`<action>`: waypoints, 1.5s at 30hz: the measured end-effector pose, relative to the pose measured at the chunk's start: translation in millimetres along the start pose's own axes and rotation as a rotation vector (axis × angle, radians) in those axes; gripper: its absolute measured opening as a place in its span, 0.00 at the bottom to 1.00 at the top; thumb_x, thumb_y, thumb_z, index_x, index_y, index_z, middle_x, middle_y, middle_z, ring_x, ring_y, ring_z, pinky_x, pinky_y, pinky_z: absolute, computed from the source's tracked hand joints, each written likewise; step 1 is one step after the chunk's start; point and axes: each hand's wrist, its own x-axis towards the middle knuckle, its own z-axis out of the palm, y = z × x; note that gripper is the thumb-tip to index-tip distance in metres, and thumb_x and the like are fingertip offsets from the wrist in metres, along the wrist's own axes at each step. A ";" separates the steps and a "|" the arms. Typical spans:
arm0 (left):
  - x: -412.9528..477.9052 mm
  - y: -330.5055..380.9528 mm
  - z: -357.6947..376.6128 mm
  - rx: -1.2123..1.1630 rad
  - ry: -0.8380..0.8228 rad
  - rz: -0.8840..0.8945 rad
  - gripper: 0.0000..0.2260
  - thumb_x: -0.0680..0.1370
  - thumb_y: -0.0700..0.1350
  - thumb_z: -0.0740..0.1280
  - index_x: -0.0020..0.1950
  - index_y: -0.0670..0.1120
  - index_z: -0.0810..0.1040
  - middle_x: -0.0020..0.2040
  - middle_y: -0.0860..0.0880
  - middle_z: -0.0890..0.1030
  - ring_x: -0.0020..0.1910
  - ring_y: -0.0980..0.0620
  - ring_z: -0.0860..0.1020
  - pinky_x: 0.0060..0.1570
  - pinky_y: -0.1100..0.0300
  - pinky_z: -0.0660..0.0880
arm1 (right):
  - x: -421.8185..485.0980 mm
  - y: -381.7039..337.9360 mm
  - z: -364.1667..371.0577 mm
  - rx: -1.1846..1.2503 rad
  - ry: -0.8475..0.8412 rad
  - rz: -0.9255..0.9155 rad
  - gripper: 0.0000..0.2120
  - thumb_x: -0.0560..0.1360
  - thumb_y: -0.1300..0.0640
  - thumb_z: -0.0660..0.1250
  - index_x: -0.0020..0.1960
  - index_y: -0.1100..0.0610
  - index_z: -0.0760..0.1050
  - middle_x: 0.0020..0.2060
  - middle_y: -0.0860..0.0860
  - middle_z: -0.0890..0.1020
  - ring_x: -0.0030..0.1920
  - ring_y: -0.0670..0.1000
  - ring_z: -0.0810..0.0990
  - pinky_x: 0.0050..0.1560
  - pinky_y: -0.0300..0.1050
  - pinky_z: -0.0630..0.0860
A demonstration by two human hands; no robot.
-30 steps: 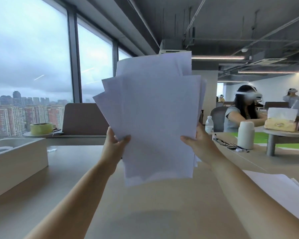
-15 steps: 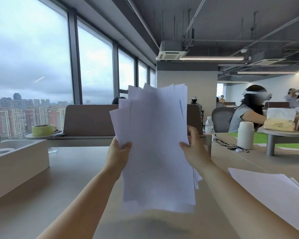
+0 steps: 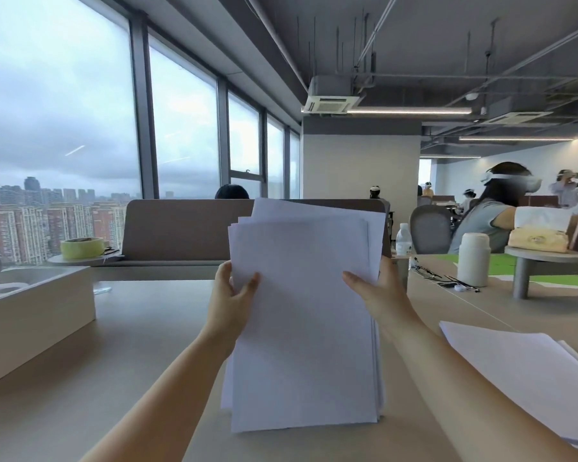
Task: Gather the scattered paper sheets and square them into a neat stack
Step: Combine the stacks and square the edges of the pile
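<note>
Tabletop (image 3: 141, 328) left of the held sheets (image 3: 302, 328) lies open up to the wooden box (image 3: 37, 315) at the left edge. On the right, a paper pile (image 3: 514, 371) occupies the surface; a white bottle (image 3: 473, 259) stands beyond it.

Only 1 view is given, from a wide-angle camera worn on the person's head. It faces forward and slightly down across the tabletop (image 3: 141, 345), with both forearms reaching in from the bottom edge. The left hand (image 3: 231, 301) and right hand (image 3: 381, 295) sit near the middle of the frame, close to the lens. Beyond them the view carries to the windows (image 3: 181, 121) on the left and the ceiling (image 3: 414, 35) above.
</note>
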 end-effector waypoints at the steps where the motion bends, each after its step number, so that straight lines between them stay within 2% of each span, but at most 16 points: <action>1: -0.1 0.2 1.5 0.004 -0.001 0.021 0.08 0.78 0.46 0.67 0.54 0.55 0.72 0.54 0.47 0.82 0.49 0.47 0.82 0.49 0.49 0.80 | -0.5 -0.8 0.0 0.014 0.011 0.005 0.17 0.74 0.60 0.69 0.61 0.52 0.70 0.55 0.49 0.81 0.58 0.52 0.80 0.58 0.50 0.76; 5: 4.3 16.5 8.4 -0.027 -0.002 0.123 0.06 0.80 0.45 0.63 0.49 0.57 0.70 0.50 0.50 0.79 0.46 0.49 0.79 0.47 0.49 0.78 | 3.9 -20.1 0.3 0.076 0.050 -0.062 0.14 0.75 0.62 0.66 0.58 0.50 0.72 0.53 0.52 0.82 0.55 0.53 0.81 0.57 0.50 0.77; 8: 8.5 30.3 13.4 -0.046 -0.037 0.185 0.06 0.81 0.45 0.62 0.54 0.55 0.70 0.53 0.49 0.78 0.49 0.51 0.79 0.50 0.55 0.77 | 11.6 -33.3 1.3 0.103 0.023 -0.112 0.14 0.72 0.57 0.69 0.54 0.45 0.72 0.55 0.51 0.81 0.56 0.52 0.81 0.59 0.53 0.76; 10: 6.8 32.4 13.8 -0.019 -0.039 0.212 0.09 0.80 0.44 0.63 0.59 0.52 0.70 0.53 0.52 0.78 0.50 0.56 0.79 0.50 0.60 0.76 | 12.3 -34.8 2.0 0.082 -0.003 -0.117 0.16 0.71 0.56 0.70 0.54 0.42 0.72 0.55 0.48 0.81 0.56 0.49 0.80 0.59 0.50 0.76; 14: -6.0 16.1 8.4 0.001 -0.039 0.168 0.13 0.79 0.43 0.66 0.62 0.48 0.70 0.55 0.51 0.79 0.52 0.56 0.80 0.46 0.66 0.77 | 1.9 -14.8 0.0 0.073 -0.011 -0.016 0.20 0.72 0.61 0.71 0.61 0.51 0.70 0.52 0.48 0.82 0.52 0.48 0.82 0.56 0.48 0.78; 17: -13.2 4.0 7.7 -0.004 -0.028 0.127 0.08 0.80 0.41 0.64 0.57 0.49 0.72 0.53 0.48 0.79 0.49 0.53 0.79 0.46 0.63 0.78 | -6.2 1.4 -1.8 0.060 -0.029 0.061 0.18 0.73 0.60 0.71 0.61 0.55 0.71 0.53 0.51 0.83 0.51 0.50 0.83 0.53 0.48 0.78; 20: -13.0 8.1 15.3 0.024 -0.013 0.102 0.04 0.81 0.40 0.60 0.53 0.49 0.70 0.48 0.49 0.78 0.46 0.51 0.78 0.48 0.57 0.76 | -7.0 -1.9 1.0 0.024 -0.021 0.075 0.12 0.76 0.61 0.66 0.58 0.52 0.70 0.50 0.49 0.81 0.48 0.46 0.80 0.49 0.43 0.75; 24: -2.6 22.6 25.7 0.031 0.008 0.103 0.08 0.82 0.40 0.58 0.60 0.45 0.66 0.51 0.49 0.76 0.47 0.51 0.76 0.50 0.55 0.74 | 4.3 -17.4 3.8 -0.019 0.007 0.031 0.14 0.76 0.60 0.66 0.60 0.52 0.69 0.47 0.43 0.80 0.47 0.42 0.79 0.48 0.40 0.73; 26: -3.1 18.7 25.4 0.048 -0.006 0.066 0.11 0.82 0.41 0.58 0.63 0.47 0.64 0.51 0.51 0.75 0.48 0.53 0.75 0.51 0.56 0.73 | 4.8 -13.2 2.2 -0.017 0.012 0.055 0.16 0.76 0.60 0.67 0.61 0.52 0.68 0.49 0.45 0.80 0.47 0.42 0.79 0.46 0.40 0.73; 29: -20.1 -19.9 16.0 0.167 -0.066 -0.049 0.09 0.81 0.40 0.59 0.60 0.47 0.63 0.49 0.52 0.74 0.47 0.54 0.74 0.49 0.57 0.71 | -10.8 15.3 -3.3 -0.046 -0.058 0.190 0.19 0.76 0.61 0.66 0.63 0.54 0.64 0.53 0.50 0.79 0.47 0.45 0.79 0.41 0.36 0.74; 31: -37.5 -53.9 8.5 0.276 -0.123 -0.157 0.07 0.81 0.40 0.58 0.58 0.44 0.64 0.51 0.48 0.72 0.51 0.51 0.72 0.47 0.60 0.69 | -30.1 45.5 -5.8 -0.100 -0.140 0.343 0.18 0.77 0.63 0.64 0.64 0.56 0.61 0.53 0.51 0.78 0.48 0.49 0.78 0.45 0.38 0.75; 34: -50.4 -83.5 8.2 0.411 -0.157 -0.250 0.05 0.81 0.38 0.56 0.56 0.40 0.63 0.47 0.49 0.70 0.51 0.50 0.69 0.40 0.64 0.66 | -50.3 83.6 -10.1 -0.282 -0.214 0.407 0.19 0.76 0.59 0.60 0.66 0.54 0.64 0.62 0.51 0.76 0.59 0.51 0.76 0.62 0.48 0.72; 36: -48.7 -82.4 17.5 0.478 -0.138 -0.236 0.03 0.81 0.38 0.55 0.54 0.40 0.62 0.46 0.48 0.71 0.49 0.49 0.70 0.41 0.59 0.65 | -49.4 90.4 -17.7 -0.345 -0.185 0.407 0.19 0.74 0.58 0.57 0.66 0.52 0.66 0.61 0.50 0.77 0.60 0.52 0.76 0.62 0.50 0.73; 38: -45.8 -75.8 32.7 0.521 -0.144 -0.207 0.05 0.80 0.38 0.56 0.54 0.40 0.62 0.46 0.46 0.73 0.46 0.47 0.71 0.42 0.58 0.65 | -45.8 81.3 -30.2 -0.356 -0.073 0.406 0.14 0.76 0.61 0.57 0.62 0.57 0.68 0.55 0.53 0.79 0.54 0.55 0.78 0.54 0.47 0.75; 41: -50.4 -60.4 67.2 0.494 -0.203 -0.213 0.05 0.79 0.38 0.55 0.55 0.42 0.63 0.43 0.49 0.72 0.43 0.48 0.70 0.36 0.60 0.65 | -42.4 65.4 -61.8 -0.404 0.071 0.364 0.10 0.79 0.61 0.56 0.59 0.59 0.67 0.50 0.54 0.78 0.47 0.55 0.77 0.42 0.45 0.72; 45: -66.6 -50.3 121.2 0.430 -0.310 -0.264 0.06 0.77 0.40 0.60 0.54 0.43 0.69 0.44 0.49 0.75 0.41 0.50 0.74 0.35 0.59 0.70 | -53.5 58.6 -121.3 -0.478 0.249 0.385 0.12 0.78 0.61 0.57 0.61 0.60 0.67 0.50 0.56 0.78 0.48 0.57 0.76 0.45 0.47 0.71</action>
